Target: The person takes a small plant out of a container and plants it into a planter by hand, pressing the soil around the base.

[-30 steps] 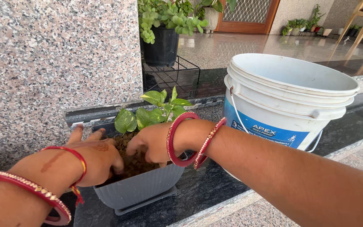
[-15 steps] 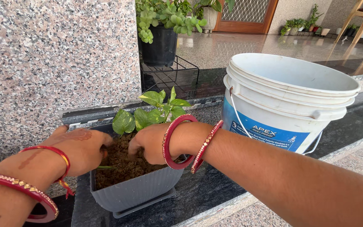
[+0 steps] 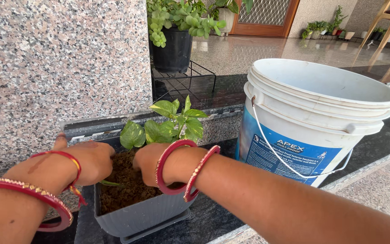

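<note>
- Left hand (image 3: 91,160): knuckles up at the left rim of the grey planter (image 3: 145,212), fingers curled down onto the soil (image 3: 125,183). The fingertips are hidden, so whether they clasp anything cannot be told. A red thread and a red bangle (image 3: 37,203) sit on this wrist and forearm.
- Right hand (image 3: 149,163): just right of the left hand, palm down on the soil with fingers bent into it. The fingertips are out of sight, so its grip cannot be told either. Two red bangles (image 3: 177,171) circle the wrist.
- Soil: brown and loose, filling the planter directly beneath both hands.
- Small plant (image 3: 168,124): broad green leaves rising from the soil just beyond the knuckles of both hands. A thin green stem (image 3: 110,183) lies on the soil below the left hand.
- Planter: ribbed, rectangular, standing on a dark polished ledge (image 3: 213,214) under the forearms.
- White bucket (image 3: 308,122): with a blue label, on the same ledge, close to the right of the right forearm.
- Speckled granite wall (image 3: 59,58): beyond the left hand.
- Black pot (image 3: 173,47): holding a leafy plant, on a wire stand well beyond both hands.
</note>
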